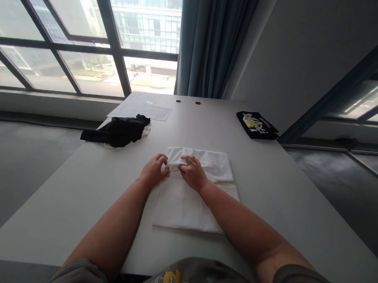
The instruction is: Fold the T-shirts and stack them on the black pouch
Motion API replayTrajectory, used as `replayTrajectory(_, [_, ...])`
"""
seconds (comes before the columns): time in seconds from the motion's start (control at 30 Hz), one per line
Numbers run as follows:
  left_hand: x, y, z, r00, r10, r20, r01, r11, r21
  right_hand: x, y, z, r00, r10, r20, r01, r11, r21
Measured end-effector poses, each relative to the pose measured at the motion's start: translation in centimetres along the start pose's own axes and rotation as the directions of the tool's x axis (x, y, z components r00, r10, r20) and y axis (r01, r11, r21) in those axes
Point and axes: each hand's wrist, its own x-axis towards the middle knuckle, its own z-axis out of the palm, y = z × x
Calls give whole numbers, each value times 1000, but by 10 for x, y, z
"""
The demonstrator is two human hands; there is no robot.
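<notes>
A white folded garment (184, 201) lies flat on the white table (269, 199) in front of me. Its far part is folded back toward me as a thicker band. My left hand (153, 171) grips the left end of that folded edge with its fingers curled. My right hand (191, 171) pinches the same edge just to the right, knuckles up. The two hands are almost touching.
A crumpled black garment (118, 130) lies at the table's far left, with sheets of paper (142, 108) behind it. A folded black printed item (256, 124) sits at the far right. Two cable holes (188, 102) are near the back edge, below a window and curtain.
</notes>
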Motion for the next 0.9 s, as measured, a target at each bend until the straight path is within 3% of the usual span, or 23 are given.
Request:
replayTrajectory(0.1, [2, 6, 2, 998, 50, 35, -53, 992, 115, 1, -1, 1, 1000, -10, -2, 10, 1000, 6])
replayTrajectory(0.47, [-2, 19, -7, 985, -37, 167, -10, 962, 273, 1, 4, 3, 989, -144, 41, 137, 980, 143])
replayTrajectory(0.63, [-6, 27, -15, 979, -7, 203, -63, 939, 339, -7, 17, -2, 963, -263, 55, 231, 914, 334])
replayTrajectory(0.77, [-9, 40, -21, 968, -56, 243, -45, 919, 392, 1, 21, -4, 978, -184, 102, 113, 869, 482])
replayTrajectory(0.9, [-15, 56, -26, 950, -122, 289, -26, 887, 460, 34, 13, 8, 981, -149, 122, 93, 921, 379])
